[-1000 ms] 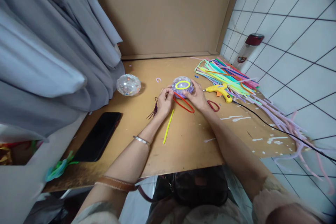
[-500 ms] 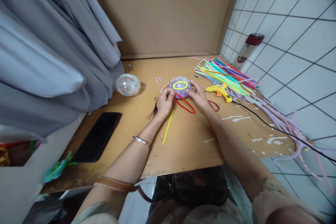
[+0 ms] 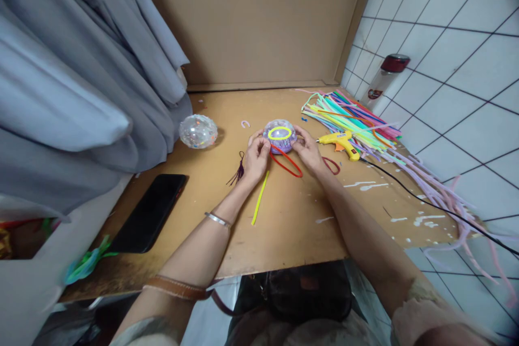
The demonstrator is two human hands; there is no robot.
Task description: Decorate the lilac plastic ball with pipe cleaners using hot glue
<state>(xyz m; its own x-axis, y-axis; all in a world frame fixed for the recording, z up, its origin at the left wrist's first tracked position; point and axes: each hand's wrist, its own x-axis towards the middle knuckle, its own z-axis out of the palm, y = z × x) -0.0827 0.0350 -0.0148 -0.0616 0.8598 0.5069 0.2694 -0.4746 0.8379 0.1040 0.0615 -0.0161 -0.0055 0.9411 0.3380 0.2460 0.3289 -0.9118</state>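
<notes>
Between both hands sits a purple round ball with a yellow ring around its clear top. My left hand is closed at the ball's left side, its thumb and finger pinched by the end of a red pipe cleaner. That red strip curves in a loop below the ball. My right hand has its fingers wrapped round the ball's right side. A yellow strip lies on the table beneath my left wrist, and a dark tassel lies left of my left hand.
A clear speckled ball and a black phone are on the left. To the right lie a yellow glue gun with its cord, a dark red loop, many coloured pipe cleaners and a bottle by the tiles.
</notes>
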